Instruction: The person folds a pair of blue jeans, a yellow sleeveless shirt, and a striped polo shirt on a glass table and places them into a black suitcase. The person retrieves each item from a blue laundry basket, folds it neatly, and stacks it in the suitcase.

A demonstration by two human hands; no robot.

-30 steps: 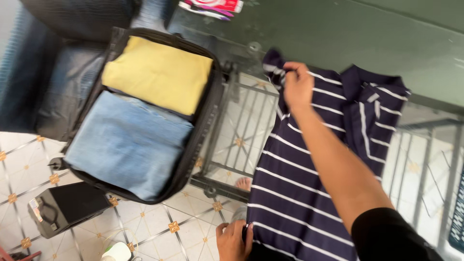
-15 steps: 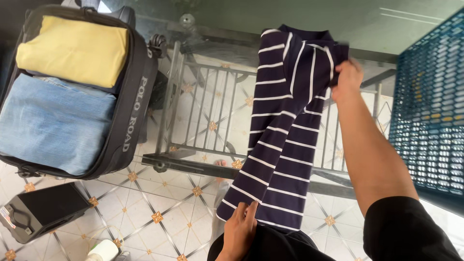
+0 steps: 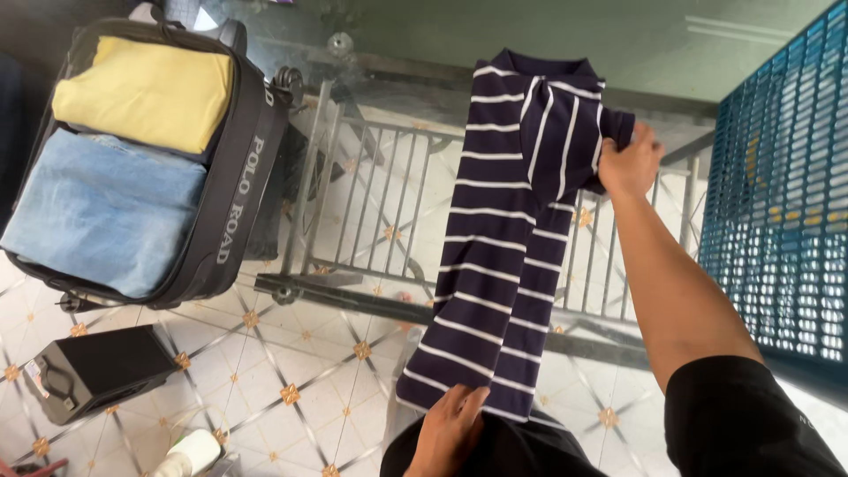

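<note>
A: Right hand [image 3: 629,163]: fingers closed on a pinch of striped cloth at the sleeve of the navy striped shirt [image 3: 503,256], beside the collar. Half a second ago the sleeve was less gathered; it is now laid across the chest.

B: Left hand [image 3: 448,430]: fingers spread flat, pressed on the shirt's hem. Nothing is gripped. The same hold was seen earlier.

A: The shirt is spread on the glass tabletop [image 3: 371,177], narrowed to a long strip. A second ago it lay at full width, so the fold is judged well along.

B: Left of the shirt, an open suitcase [image 3: 238,194] is noted, a yellow garment [image 3: 141,88] and folded denim [image 3: 102,212] packed inside. Right of the shirt, a blue crate [image 3: 782,203].
</note>
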